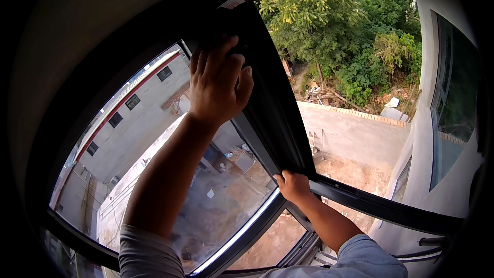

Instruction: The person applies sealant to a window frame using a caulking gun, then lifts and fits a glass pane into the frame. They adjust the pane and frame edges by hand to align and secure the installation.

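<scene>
A dark-framed window sash point(257, 118) with a large glass pane point(221, 211) stands in front of me, tilted in the view. My left hand point(218, 80) is raised to the upper part of its upright, fingers bent onto the dark frame; their tips are partly lost in shadow. Lower down, my right hand point(295, 185) grips the same upright near the bottom corner, its thumb towards the glass. Both forearms reach up from the lower edge, in grey sleeves.
To the right is an opening bounded by a dark lower rail point(381, 203). Outside lie a walled dirt yard point(355, 134), green trees point(319, 20) and a long grey building point(128, 118). A pale wall with another window point(453, 98) stands at the far right.
</scene>
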A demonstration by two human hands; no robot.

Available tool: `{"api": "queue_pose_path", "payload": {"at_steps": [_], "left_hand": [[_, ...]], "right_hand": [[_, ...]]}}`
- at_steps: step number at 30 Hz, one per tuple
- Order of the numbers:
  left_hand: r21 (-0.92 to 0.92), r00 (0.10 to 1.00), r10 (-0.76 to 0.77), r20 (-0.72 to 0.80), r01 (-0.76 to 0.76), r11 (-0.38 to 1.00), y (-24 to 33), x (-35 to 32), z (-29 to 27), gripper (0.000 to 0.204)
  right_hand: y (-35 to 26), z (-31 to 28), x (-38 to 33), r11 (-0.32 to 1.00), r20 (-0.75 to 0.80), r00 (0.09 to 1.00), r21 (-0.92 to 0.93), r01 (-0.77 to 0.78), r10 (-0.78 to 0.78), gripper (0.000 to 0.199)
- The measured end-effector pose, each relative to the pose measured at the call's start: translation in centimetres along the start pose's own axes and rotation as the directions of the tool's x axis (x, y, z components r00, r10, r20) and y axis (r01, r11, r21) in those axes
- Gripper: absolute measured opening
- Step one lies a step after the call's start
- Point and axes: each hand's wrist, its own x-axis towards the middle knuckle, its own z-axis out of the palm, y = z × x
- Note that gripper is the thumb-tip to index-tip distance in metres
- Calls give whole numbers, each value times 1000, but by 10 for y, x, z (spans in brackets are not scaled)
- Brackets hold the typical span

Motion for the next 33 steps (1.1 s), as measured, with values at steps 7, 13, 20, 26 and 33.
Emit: {"api": "queue_pose_path", "payload": {"at_steps": [7,13,20,26,33], "left_hand": [[16,960,-117,-256,125,992,-9,8,53,67],[132,976,-119,-180,144,981,-4,9,56,68],[200,985,-86,-152,116,973,-1,8,61,62],[244,989,-82,-120,109,964,1,18,58,59],[256,989,-113,-93,134,957,16,24,56,64]], "right_hand": [[-5,-4,-2,999,-30,999,25,19,-18,44],[-61,-60,35,743,-341,859,439,505,-382,32],[-133,-106,137,122,-595,414,468,875,-689,29],[-156,-110,175,75,-729,310,336,939,-610,26],[-181,-141,127,-206,-792,181,360,910,-583,31]]}}
